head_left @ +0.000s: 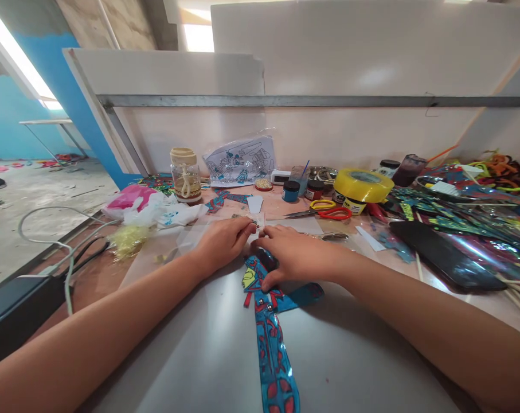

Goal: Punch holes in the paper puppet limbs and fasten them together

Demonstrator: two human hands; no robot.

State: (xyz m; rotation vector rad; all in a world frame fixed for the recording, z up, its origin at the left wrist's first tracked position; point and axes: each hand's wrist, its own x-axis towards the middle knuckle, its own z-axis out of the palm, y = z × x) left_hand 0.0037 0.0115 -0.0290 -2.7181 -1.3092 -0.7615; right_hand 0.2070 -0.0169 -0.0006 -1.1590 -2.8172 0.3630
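Note:
A flat, jointed painted puppet figure in blue and red lies on the grey-white work surface, its long limb pointing towards me. Small round metal-looking fasteners sit at its joint. My left hand is closed in a pinch at the figure's far end, on a tiny thing I cannot make out. My right hand arches over the upper part, with thumb and fingers apart. Its thumb touches the figure near a yellow patch, and its fingertips are close to the left hand's. The hands hide part of the figure.
Behind the hands lie scissors, paint jars and a yellow tape roll. A black phone and painted pieces lie right. A clear jar, plastic bag and black box with cables stand left.

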